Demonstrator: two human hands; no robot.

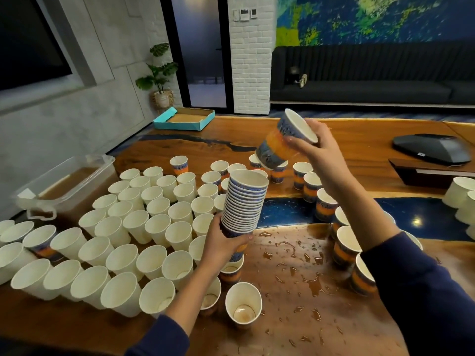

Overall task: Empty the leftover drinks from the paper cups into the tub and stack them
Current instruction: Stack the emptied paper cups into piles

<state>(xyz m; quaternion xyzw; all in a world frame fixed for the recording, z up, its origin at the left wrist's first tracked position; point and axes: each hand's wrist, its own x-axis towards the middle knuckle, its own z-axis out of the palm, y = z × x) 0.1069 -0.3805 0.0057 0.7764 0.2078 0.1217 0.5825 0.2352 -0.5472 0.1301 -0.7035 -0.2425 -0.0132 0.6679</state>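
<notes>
Glossy wooden worktop (295, 327) is glistening with spilled brown puddles (312, 285), slippery under thin paper cups (120, 255) crowding its left side. Left hand (223, 246) is gripping a tall nested stack (243, 205); tilting could topple it. Right hand (317, 147) is holding a tilted cup (282, 140) above. Clear plastic tub (64, 186) is sitting far left, holding brown liquid.

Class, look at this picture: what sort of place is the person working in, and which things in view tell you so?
Probably an office lounge or meeting room. A long dark sofa lines the far wall, a large polished wooden table fills the room, and a wall screen hangs at left.
</notes>
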